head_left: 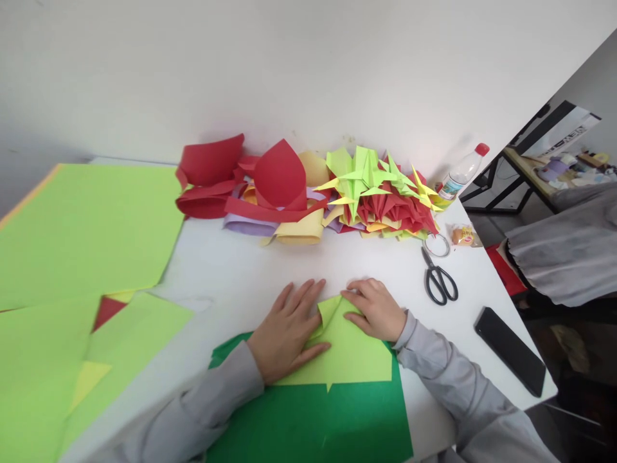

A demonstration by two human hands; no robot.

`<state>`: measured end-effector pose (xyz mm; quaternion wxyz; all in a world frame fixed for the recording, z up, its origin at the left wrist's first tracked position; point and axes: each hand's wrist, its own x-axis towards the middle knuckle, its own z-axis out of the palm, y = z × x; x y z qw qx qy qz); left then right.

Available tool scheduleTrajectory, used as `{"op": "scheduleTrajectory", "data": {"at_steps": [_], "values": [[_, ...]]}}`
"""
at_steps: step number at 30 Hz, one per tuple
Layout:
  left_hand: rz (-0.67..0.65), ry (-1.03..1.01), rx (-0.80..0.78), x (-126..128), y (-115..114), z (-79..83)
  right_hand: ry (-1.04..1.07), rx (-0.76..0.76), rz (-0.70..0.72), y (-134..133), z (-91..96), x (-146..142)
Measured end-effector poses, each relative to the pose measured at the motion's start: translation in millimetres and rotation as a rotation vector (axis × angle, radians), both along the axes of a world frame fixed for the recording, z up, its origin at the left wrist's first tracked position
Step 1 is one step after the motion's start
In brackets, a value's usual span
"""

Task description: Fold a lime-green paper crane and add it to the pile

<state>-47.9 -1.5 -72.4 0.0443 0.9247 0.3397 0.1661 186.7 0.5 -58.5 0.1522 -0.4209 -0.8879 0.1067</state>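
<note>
A light green sheet of paper (pixel 361 360), partly folded, lies on a dark green sheet (pixel 313 418) in front of me. Its upper part has a raised flap (pixel 328 314) between my hands. My left hand (pixel 289 331) rests flat on the left side of the paper, fingers spread and thumb pointing right. At the upper right edge, my right hand (pixel 378 310) has its fingers curled and pinching the paper near the tip of the fold. The underside of the flap is hidden.
Large light green sheets (pixel 87 231) cover the left of the white table (pixel 193 270). Red paper pieces (pixel 279 173) and folded paper shapes (pixel 366 177) are piled by the wall. Scissors (pixel 438 280), a phone (pixel 511 350), a wrapped snack (pixel 463 236) and a bottle (pixel 460 173) lie or stand right.
</note>
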Motion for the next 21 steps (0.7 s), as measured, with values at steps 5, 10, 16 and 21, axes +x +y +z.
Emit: {"op": "scheduleTrajectory", "data": {"at_steps": [5, 10, 16, 21], "values": [[0.008, 0.052, -0.021, 11.5, 6.2, -0.2, 0.106, -0.078, 0.002, 5.0, -2.3, 3.5], [0.012, 0.071, 0.020, 13.1, 7.1, -6.9, 0.171, -0.109, -0.049, 5.1, -4.7, 2.7], [0.017, 0.036, -0.007, 12.4, 7.5, -5.0, 0.218, -0.037, -0.055, 0.9, -7.5, 2.9], [0.011, 0.028, -0.035, 11.5, 8.5, -3.3, 0.163, 0.040, -0.060, -1.9, -5.6, 1.3]]}}
